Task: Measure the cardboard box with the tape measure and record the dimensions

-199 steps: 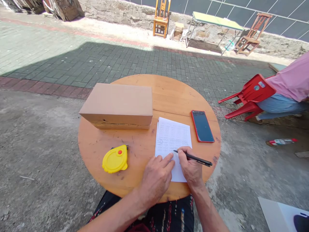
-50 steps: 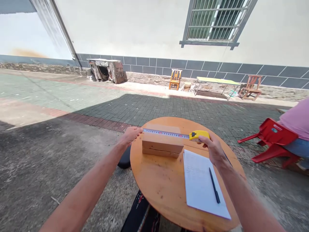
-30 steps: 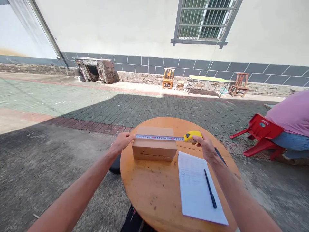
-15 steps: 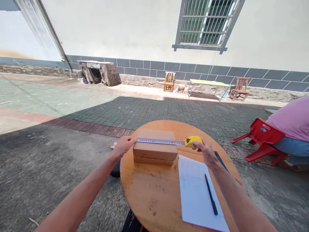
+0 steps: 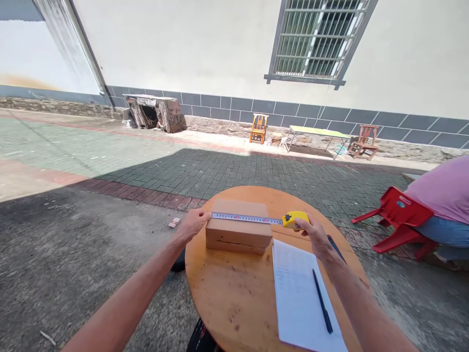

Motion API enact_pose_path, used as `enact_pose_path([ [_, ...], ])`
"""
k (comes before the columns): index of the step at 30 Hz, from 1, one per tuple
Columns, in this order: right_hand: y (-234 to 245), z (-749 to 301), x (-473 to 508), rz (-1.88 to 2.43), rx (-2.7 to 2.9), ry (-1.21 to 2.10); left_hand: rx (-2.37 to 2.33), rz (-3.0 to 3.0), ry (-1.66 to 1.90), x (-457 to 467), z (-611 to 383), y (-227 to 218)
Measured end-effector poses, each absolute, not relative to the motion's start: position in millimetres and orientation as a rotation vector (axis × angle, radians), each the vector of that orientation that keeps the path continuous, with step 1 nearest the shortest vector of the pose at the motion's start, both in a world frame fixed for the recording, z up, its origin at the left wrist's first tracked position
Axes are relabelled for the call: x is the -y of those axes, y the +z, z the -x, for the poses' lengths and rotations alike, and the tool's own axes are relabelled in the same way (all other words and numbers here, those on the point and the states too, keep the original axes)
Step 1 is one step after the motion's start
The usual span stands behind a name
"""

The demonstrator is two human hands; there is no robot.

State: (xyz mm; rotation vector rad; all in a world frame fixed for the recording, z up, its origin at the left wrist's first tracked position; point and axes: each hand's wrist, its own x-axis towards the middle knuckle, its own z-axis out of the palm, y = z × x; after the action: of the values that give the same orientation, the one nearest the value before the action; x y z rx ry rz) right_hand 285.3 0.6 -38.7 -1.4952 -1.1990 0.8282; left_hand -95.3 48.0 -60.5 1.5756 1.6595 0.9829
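A closed cardboard box (image 5: 238,237) sits on the round wooden table (image 5: 223,298). Across its top lies the pulled-out blade of a yellow tape measure (image 5: 295,219), its numbers facing up. My left hand (image 5: 196,222) pinches the blade's end at the box's left edge. Past the right edge of the box, my right hand (image 5: 315,234) grips the yellow case, with the blade running straight between both hands. Nearer to me, a white sheet of paper (image 5: 293,293) with faint writing lies below my right hand, and a black pen (image 5: 322,300) rests on it.
A dark phone-like object (image 5: 336,248) is partly hidden behind my right wrist. To the right, a person in a pink top (image 5: 445,193) sits on a red plastic chair (image 5: 401,220). Chairs and a low green-topped table (image 5: 318,131) stand by the far wall.
The view has shifted slightly, so everything appears a little lower and further right. Both hands keep hold of the tape measure across the box.
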Motion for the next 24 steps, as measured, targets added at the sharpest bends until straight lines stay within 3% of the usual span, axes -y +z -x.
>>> enact_pose_path([
  [6,-24,-269,24,1.452,1.189,0.812,-1.630,-1.556,1.097,-46,97,-37],
  [10,-24,-233,85,1.371,1.185,1.021,-1.497,-1.578,1.125,-45,91,-13],
  [19,-64,-168,147,1.073,0.835,1.528,-1.189,-2.027,0.785,19,34,-10],
  [24,-89,-182,164,0.942,0.626,1.667,-1.377,-2.238,0.804,-20,24,-5],
])
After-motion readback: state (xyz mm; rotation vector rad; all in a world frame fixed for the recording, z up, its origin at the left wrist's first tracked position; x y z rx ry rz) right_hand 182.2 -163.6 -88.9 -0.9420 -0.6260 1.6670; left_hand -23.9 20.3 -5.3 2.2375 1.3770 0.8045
